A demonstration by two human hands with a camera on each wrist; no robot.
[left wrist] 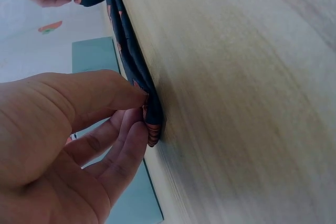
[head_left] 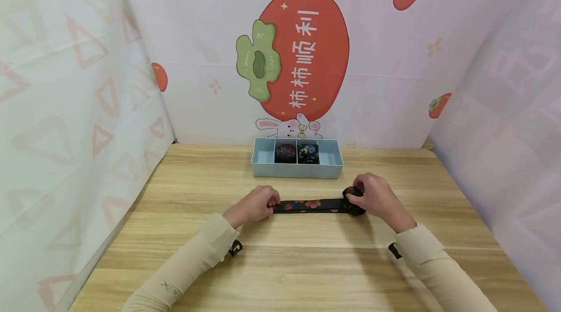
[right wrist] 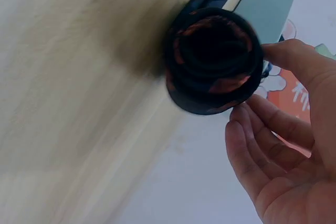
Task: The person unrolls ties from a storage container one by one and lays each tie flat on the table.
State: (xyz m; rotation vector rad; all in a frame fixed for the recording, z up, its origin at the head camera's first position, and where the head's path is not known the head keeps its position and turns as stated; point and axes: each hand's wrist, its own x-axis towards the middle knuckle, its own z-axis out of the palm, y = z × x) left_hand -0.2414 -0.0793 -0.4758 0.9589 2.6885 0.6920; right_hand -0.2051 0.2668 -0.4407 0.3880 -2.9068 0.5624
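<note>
A dark necktie [head_left: 312, 205] with orange flowers lies stretched across the wooden table, its right part wound into a roll [right wrist: 212, 103]. My left hand [head_left: 256, 204] pinches the flat left end between thumb and fingers; the left wrist view shows that folded tip [left wrist: 153, 129] close to the tabletop. At the other end my right hand [head_left: 380, 198] grips the roll, thumb on one side and fingertips on the other. In the right wrist view the coiled layers face the camera, with a dark hollow in the middle.
Behind the hands stands a light blue divided box [head_left: 298, 171] with a dark reddish rolled tie [head_left: 286, 153] and a navy patterned rolled tie [head_left: 308, 153] in its two middle compartments. A printed cloth [head_left: 372, 122] hangs along the table's back edge, with cloth walls at both sides.
</note>
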